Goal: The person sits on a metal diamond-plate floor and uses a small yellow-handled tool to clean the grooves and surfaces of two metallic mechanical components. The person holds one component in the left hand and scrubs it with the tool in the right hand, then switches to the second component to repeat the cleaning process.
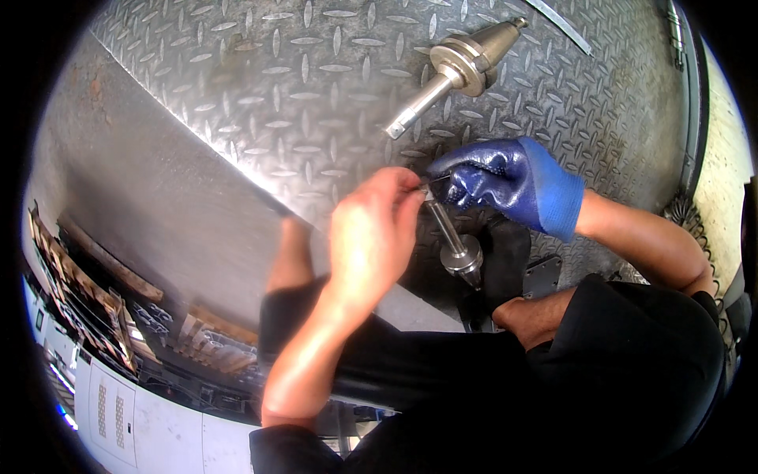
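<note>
A metal tool holder (448, 227) with a long slim shank and a wide flange stands in front of me, its shank end up at my fingers. My bare left hand (373, 229) pinches at that tip; anything small between its fingers is hidden. My right hand (505, 183), in a blue coated glove, is closed beside the same tip. A thin dark rod (440, 178) shows at its fingertips, too small to name surely. A second tool holder (462, 65), with a tapered end and a long bar, lies farther away.
Everything rests on a steel tread-plate floor (316, 55). A flat metal strip (562, 28) lies at the far right. My dark shoe (507, 257) is close by the upright holder. On the left are a smooth grey surface (174, 221), wooden racks (213, 336) and a white cabinet (158, 407).
</note>
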{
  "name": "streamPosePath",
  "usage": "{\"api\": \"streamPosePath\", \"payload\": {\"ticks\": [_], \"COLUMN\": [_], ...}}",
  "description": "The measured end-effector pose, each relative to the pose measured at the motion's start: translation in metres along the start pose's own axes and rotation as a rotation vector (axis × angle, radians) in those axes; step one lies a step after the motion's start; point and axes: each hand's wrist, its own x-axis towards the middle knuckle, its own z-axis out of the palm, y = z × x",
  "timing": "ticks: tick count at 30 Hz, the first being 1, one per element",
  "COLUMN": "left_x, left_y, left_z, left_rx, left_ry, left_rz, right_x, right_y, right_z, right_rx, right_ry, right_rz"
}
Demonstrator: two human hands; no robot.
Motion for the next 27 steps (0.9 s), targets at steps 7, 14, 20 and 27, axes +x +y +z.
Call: {"api": "streamPosePath", "payload": {"ticks": [7, 14, 20, 27], "left_x": [0.000, 0.000, 0.000, 0.000], "left_y": [0.000, 0.001, 0.002, 0.003], "left_z": [0.000, -0.001, -0.001, 0.001], "left_rx": [-0.015, -0.005, 0.003, -0.006], "left_ry": [0.004, 0.002, -0.001, -0.004], "left_rz": [0.007, -0.005, -0.012, -0.012], "right_x": [0.002, 0.008, -0.001, -0.002], "right_y": [-0.001, 0.005, 0.009, 0.034], "right_z": [0.002, -0.005, -0.008, -0.015], "right_rx": [-0.390, 0.127, -0.376, -0.931], "right_ry": [0.086, -0.025, -0.111, -0.151], "right_rz": [-0.204, 0.153, -0.078, -0.378]}}
